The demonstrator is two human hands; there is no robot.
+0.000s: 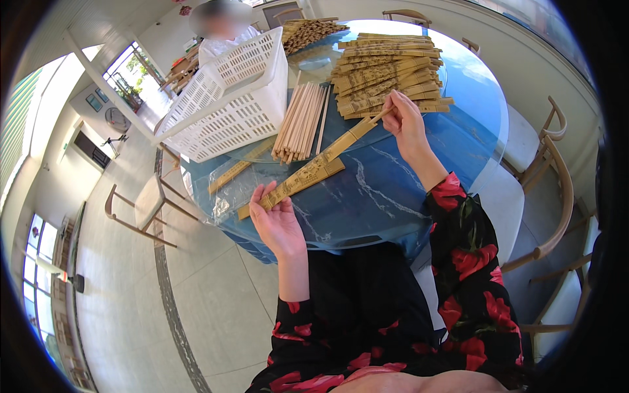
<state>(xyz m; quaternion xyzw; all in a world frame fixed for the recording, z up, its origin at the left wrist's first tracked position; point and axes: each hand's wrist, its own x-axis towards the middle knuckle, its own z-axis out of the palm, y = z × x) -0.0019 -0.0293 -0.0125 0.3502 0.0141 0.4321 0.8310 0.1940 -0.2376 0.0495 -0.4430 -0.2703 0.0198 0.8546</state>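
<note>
A long golden-brown printed paper sleeve (pixel 306 168) slants between my hands over the blue table. My left hand (pixel 275 219), palm up, holds its lower end between thumb and fingers. At the upper end, pale wooden chopsticks (pixel 379 116) stick out of the sleeve, pinched in my right hand (pixel 403 121). Another flat sleeve (pixel 325 171) lies on the table just beneath. Loose bare chopsticks (pixel 300 124) lie in a bundle beyond the held sleeve. A large stack of sleeves (pixel 386 69) rises behind my right hand.
A white slatted plastic basket (pixel 226 118) stands at the table's left, with another sleeve (pixel 232 173) and clear plastic wrap (pixel 229 196) before it. More sticks (pixel 308 34) are heaped at the back. A person (pixel 223 39) is across the table. Wooden chairs (pixel 154 203) surround the marble-patterned table (pixel 373 187).
</note>
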